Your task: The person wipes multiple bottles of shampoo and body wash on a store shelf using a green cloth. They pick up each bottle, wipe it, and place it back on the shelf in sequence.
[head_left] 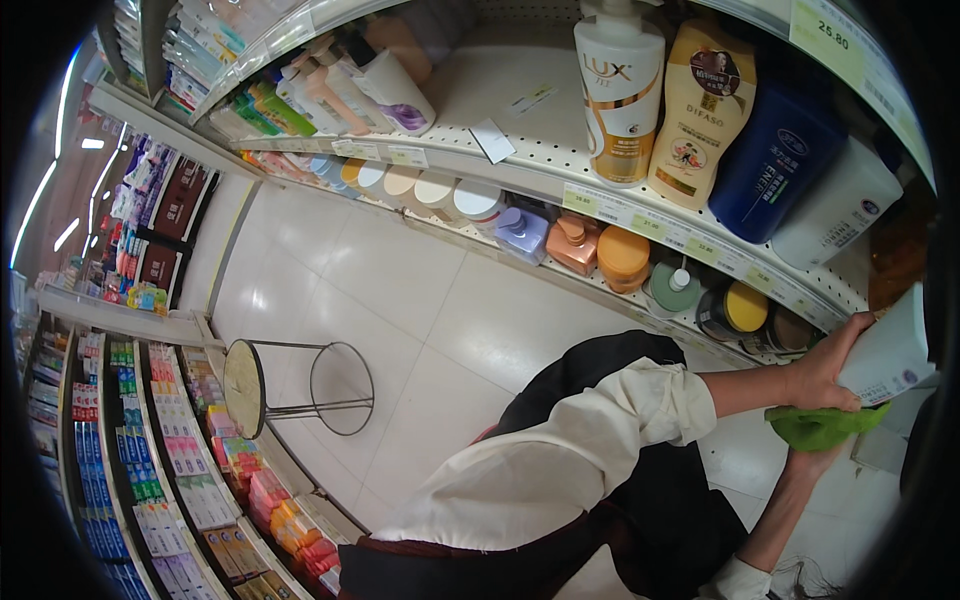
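Note:
My left hand (823,369) grips a pale white-blue plastic bottle (885,352), which is tilted and partly cut off by the right rim of the view. Against the bottle's lower side is a bright green cloth (821,429). My right hand (816,456) holds this cloth from below, its fingers mostly hidden by it. Just above the hands, the shelf (555,154) carries a similar white bottle (836,206), a dark blue bottle (776,161), a gold-cream Difaso bottle (701,112) and a white-and-gold Lux pump bottle (619,97).
Below is a lower shelf with jars and pump bottles, including an orange jar (624,259). A round wire-framed stool (245,388) lies or stands on the tiled floor (397,300). Boxed goods (161,450) fill the opposite shelves. A white card (492,141) overhangs the shelf edge.

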The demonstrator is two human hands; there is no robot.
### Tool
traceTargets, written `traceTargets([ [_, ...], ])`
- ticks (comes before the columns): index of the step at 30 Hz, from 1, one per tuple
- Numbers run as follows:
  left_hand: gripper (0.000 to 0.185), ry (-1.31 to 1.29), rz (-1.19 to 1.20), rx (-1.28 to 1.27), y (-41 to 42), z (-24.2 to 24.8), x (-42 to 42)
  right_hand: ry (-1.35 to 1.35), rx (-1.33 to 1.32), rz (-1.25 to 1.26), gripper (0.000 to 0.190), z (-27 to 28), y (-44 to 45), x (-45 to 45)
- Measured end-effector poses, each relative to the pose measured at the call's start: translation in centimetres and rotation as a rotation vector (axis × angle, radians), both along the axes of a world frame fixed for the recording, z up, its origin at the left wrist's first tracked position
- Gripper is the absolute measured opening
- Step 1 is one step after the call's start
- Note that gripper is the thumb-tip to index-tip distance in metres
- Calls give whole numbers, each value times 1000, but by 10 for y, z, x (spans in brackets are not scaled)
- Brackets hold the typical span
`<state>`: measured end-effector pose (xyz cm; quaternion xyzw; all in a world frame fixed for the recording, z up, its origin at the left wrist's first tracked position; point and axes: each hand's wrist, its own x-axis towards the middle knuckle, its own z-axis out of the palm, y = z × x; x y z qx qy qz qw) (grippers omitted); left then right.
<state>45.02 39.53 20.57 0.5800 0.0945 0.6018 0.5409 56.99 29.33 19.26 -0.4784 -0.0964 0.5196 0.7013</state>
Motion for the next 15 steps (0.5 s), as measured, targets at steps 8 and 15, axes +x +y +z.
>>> traceTargets([
  [8,92,364,187,90,-2,6,-13,116,79,166,52,-11,-2,-35],
  [15,88,37,-1,-219,-2,17,-14,-67,173,38,40,45,8,-46],
])
